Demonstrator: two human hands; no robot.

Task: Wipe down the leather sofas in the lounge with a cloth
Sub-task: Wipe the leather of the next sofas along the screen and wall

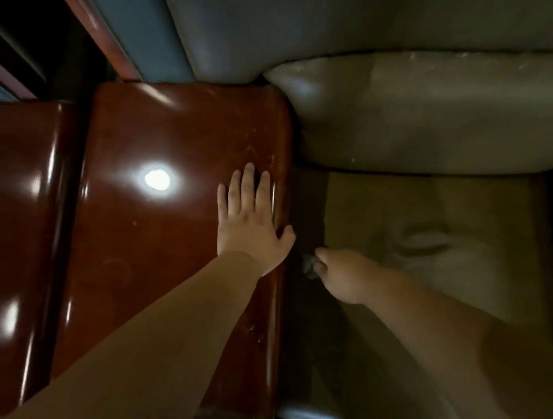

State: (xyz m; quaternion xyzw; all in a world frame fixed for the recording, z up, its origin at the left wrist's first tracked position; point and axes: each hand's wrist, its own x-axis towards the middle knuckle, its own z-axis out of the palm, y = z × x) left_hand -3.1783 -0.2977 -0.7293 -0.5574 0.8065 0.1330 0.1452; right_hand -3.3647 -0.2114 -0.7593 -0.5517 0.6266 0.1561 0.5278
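- The room is lying dim, with the corners falling into near black.
- A lamp overhead is throwing a round white glare onto the glossy wooden armrest (173, 197), with smaller streaks glinting along its left edges.
- Deep shadow is filling the gap beside the seat cushion (436, 248).
- The wide lens is bending straight lines near the edges.
- The picture is looking soft and slightly blurred throughout.
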